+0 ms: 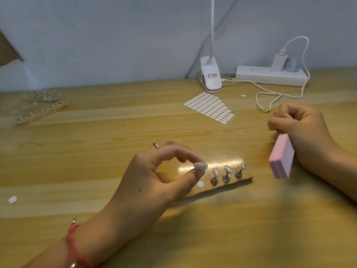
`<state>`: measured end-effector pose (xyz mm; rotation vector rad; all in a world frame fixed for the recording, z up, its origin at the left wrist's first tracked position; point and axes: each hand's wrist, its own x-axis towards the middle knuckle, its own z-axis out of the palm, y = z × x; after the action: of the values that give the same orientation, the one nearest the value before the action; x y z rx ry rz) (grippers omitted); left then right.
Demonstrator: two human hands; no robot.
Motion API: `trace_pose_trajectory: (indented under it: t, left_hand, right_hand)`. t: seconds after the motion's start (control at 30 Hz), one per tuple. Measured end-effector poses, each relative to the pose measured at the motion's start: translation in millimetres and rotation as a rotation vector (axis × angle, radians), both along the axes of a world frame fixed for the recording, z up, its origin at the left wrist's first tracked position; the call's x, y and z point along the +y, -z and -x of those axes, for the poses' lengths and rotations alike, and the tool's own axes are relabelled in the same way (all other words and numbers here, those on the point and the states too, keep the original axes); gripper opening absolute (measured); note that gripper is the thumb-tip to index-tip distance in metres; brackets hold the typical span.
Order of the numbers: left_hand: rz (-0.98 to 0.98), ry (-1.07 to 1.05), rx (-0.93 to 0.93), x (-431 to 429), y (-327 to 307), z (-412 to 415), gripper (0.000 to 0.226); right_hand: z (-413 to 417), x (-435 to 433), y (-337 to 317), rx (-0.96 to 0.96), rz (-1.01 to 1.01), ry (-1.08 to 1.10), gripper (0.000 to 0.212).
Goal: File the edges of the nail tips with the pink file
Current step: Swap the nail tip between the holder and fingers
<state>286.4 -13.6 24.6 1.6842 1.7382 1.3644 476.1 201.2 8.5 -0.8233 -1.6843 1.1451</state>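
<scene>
Pinching one white nail tip [201, 165] between the thumb and forefinger of the left hand [154, 171], just above the left end of a wooden holder board [231, 181] lying near the middle of the counter [96, 151], the other fingers curling loosely, with a ring [155, 145] on one of them and a red bracelet [74, 242] round the wrist. Gripping the pink file [282, 158] in the right hand [303, 130], fingers wrapping round its far end, the block tilting with its near end pointing down, to the right of the board and well apart from the pinched tip. Standing upright in a row on the board, small metal stands [226, 176] carrying clear nail tips [228, 168], and sticking to the board just beside the left thumb, a single white dot [200, 184]. Lying farther back on the counter, a sheet of white adhesive dots [209, 107], and beyond it a white clip lamp [210, 78], a power strip [270, 76] with a charger plugged in, and a white cable [270, 93] looping toward the right hand. Sitting blurred at the far left, a second wooden board [40, 109] with more stands. Lying alone near the left edge, one loose white sticker [12, 199].
</scene>
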Motion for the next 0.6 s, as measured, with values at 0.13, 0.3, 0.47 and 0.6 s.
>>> trace_pose_trajectory:
  t: [0.13,0.3,0.47,0.6]
  left_hand:
    - [-0.011,-0.094,0.192,-1.2,1.9,-7.7,0.018]
    - [-0.008,-0.181,0.404,0.1,5.7,-10.1,0.021]
    - [0.073,-0.171,0.379,3.4,8.6,-10.8,0.022]
    - [0.126,-0.131,0.379,3.2,9.2,-9.7,0.028]
  right_hand:
    - [0.3,-1.5,-1.7,0.005,-0.001,0.002,0.052]
    - [0.6,-2.5,-2.7,0.014,-0.001,0.005,0.053]
    - [0.7,-3.7,-3.7,0.005,-0.011,0.012,0.053]
    - [1.1,-3.5,-3.3,0.001,-0.012,0.025,0.052]
